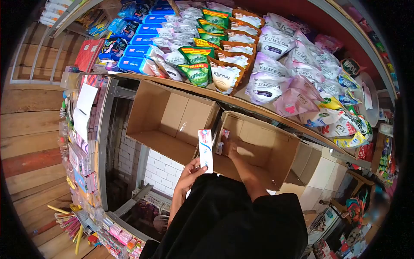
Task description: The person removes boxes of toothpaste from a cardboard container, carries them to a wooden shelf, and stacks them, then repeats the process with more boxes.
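My left hand [188,175] is closed around the lower end of a white toothpaste box [206,151] with red and blue print, held upright in front of the gap between two cardboard boxes. My right hand [232,149] reaches into the right cardboard box [276,155], low near its left wall. Its fingers seem closed on a second, smaller-looking toothpaste box [222,142], partly covered by the hand. Beside it stands the left cardboard box [168,144], with its inner walls and bottom showing.
A wooden shelf [181,85] above the boxes carries blue packs, green Sunlight pouches [195,74], brown Kispray pouches [224,77] and purple-white Yumeda pouches [267,86]. A metal-framed rack [108,142] with small goods stands at left. A third carton [305,162] is at right.
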`<state>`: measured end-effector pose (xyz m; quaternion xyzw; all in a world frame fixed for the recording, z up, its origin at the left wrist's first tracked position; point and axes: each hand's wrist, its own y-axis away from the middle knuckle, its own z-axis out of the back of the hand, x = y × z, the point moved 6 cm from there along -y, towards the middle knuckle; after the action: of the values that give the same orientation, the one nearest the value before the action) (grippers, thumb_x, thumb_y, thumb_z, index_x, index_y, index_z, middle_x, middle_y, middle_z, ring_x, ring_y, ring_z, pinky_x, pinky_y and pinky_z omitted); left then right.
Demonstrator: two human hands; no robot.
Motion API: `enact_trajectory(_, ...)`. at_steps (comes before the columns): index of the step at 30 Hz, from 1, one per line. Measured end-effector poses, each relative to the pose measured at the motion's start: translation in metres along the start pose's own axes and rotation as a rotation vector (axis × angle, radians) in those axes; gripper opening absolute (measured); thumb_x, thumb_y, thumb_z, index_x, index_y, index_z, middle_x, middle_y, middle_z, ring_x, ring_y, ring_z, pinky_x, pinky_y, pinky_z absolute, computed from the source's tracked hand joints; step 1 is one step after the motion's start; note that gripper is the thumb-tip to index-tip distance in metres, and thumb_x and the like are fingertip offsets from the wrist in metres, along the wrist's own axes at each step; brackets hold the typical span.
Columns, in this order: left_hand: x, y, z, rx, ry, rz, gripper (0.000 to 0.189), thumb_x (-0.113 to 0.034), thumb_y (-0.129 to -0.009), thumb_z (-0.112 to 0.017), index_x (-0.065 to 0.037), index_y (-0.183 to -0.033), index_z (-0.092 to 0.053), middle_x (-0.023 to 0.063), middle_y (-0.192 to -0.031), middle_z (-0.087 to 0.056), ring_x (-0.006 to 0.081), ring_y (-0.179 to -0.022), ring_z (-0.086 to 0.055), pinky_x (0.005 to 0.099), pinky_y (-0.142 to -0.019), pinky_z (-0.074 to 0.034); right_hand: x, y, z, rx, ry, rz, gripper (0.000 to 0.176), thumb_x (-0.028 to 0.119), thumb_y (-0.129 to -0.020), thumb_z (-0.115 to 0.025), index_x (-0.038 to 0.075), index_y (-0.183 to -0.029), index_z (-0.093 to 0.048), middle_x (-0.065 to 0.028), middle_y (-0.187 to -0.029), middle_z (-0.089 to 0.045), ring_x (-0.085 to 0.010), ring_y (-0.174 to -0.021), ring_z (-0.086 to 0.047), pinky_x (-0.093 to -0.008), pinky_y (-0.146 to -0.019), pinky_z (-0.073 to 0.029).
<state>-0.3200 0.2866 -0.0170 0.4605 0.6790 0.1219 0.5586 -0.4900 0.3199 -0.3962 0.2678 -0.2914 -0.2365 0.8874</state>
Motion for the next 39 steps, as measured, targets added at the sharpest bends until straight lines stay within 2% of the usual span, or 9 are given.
enact_trajectory(5, 0.005, 0.006, 0.011, -0.018, 0.012, -0.008, 0.043, -0.006, -0.093, -0.066, 0.001, -0.132, -0.052, 0.0057, -0.128, -0.061, 0.0128, -0.112, -0.058, 0.0282, -0.099, -0.044, 0.037, 0.024, 0.051, -0.154, 0.201, 0.011, 0.045, 0.031, -0.097, -0.045, 0.008, -0.134, -0.056, -0.0124, -0.142, -0.049, -0.0375, -0.132, -0.044, -0.0587, -0.109, -0.029)
enact_trajectory(6, 0.005, 0.007, 0.011, -0.014, 0.013, -0.002, 0.043, -0.006, -0.093, -0.066, 0.001, -0.132, -0.052, 0.0058, -0.129, -0.06, 0.0127, -0.112, -0.058, 0.0283, -0.1, -0.044, 0.049, 0.047, 0.06, 0.089, 0.492, 0.263, 0.045, 0.03, -0.097, -0.045, 0.013, -0.138, -0.054, -0.0112, -0.148, -0.043, -0.0357, -0.135, -0.042, -0.0636, -0.107, -0.027)
enact_trajectory(9, 0.003, 0.006, 0.012, -0.004, 0.015, 0.0, 0.042, -0.006, -0.093, -0.066, 0.0, -0.132, -0.052, 0.0059, -0.129, -0.06, 0.0126, -0.112, -0.058, 0.0283, -0.1, -0.044, 0.047, 0.038, 0.061, 0.176, 0.574, 0.23, 0.047, 0.029, -0.096, -0.053, 0.013, -0.14, -0.049, -0.0156, -0.142, -0.047, -0.0324, -0.133, -0.044, -0.0479, -0.112, -0.03)
enact_trajectory(13, 0.004, 0.008, 0.014, -0.021, 0.0, 0.017, 0.042, -0.006, -0.093, -0.066, 0.0, -0.132, -0.052, 0.0059, -0.13, -0.06, 0.0124, -0.112, -0.058, 0.0281, -0.099, -0.044, 0.004, 0.019, 0.022, -0.031, 0.915, 0.272, 0.048, 0.026, -0.098, -0.048, 0.011, -0.143, -0.044, -0.0136, -0.148, -0.04, -0.0292, -0.139, -0.035, -0.0491, -0.115, -0.024)
enact_trajectory(17, 0.006, 0.01, 0.013, -0.017, -0.005, 0.025, 0.042, -0.006, -0.093, -0.066, 0.0, -0.132, -0.052, 0.0061, -0.129, -0.06, 0.0124, -0.112, -0.058, 0.0279, -0.099, -0.045, -0.097, -0.042, -0.083, -0.342, 1.579, -0.023, 0.051, 0.023, -0.098, -0.045, 0.009, -0.147, -0.035, -0.0134, -0.153, -0.034, -0.0261, -0.144, -0.026, -0.0455, -0.12, -0.018)
enact_trajectory(20, 0.013, 0.009, 0.015, -0.025, -0.018, 0.031, 0.042, -0.006, -0.093, -0.066, 0.0, -0.132, -0.052, 0.0067, -0.129, -0.06, 0.0129, -0.112, -0.059, 0.028, -0.099, -0.045, -0.016, 0.042, 0.059, 0.088, 0.721, -0.009, 0.066, 0.031, -0.086, -0.063, 0.008, -0.143, -0.039, -0.0177, -0.15, -0.038, -0.0298, -0.141, -0.033, -0.045, -0.115, -0.027)
enact_trajectory(25, 0.013, 0.007, 0.01, 0.004, 0.017, 0.026, 0.041, -0.005, -0.093, -0.066, 0.001, -0.131, -0.052, 0.0074, -0.128, -0.061, 0.0136, -0.112, -0.059, 0.0282, -0.098, -0.046, -0.016, 0.074, 0.091, 0.074, -0.022, -0.141, 0.08, 0.036, -0.07, -0.083, 0.008, -0.136, -0.047, -0.0182, -0.121, -0.062, -0.0358, -0.117, -0.059, -0.0448, -0.095, -0.05)
enact_trajectory(34, 0.008, -0.002, -0.003, 0.083, 0.075, 0.028, 0.041, -0.005, -0.091, -0.068, 0.001, -0.129, -0.052, 0.0059, -0.123, -0.062, 0.0137, -0.108, -0.062, 0.0265, -0.093, -0.051, -0.042, 0.119, 0.14, 0.058, -0.825, -0.179, 0.071, 0.036, -0.057, -0.093, 0.006, -0.111, -0.059, -0.0112, -0.106, -0.069, -0.0225, -0.097, -0.066, -0.0352, -0.087, -0.052)
enact_trajectory(39, 0.012, -0.014, 0.001, 0.114, 0.058, 0.003, 0.041, -0.007, -0.092, -0.067, 0.001, -0.13, -0.052, 0.0071, -0.123, -0.062, 0.0151, -0.108, -0.062, 0.0282, -0.093, -0.051, -0.009, 0.181, 0.239, -0.312, -0.729, -0.064, 0.067, 0.023, -0.064, -0.091, 0.007, -0.117, -0.053, -0.0039, -0.099, -0.068, -0.0146, -0.087, -0.064, -0.0306, -0.079, -0.052)
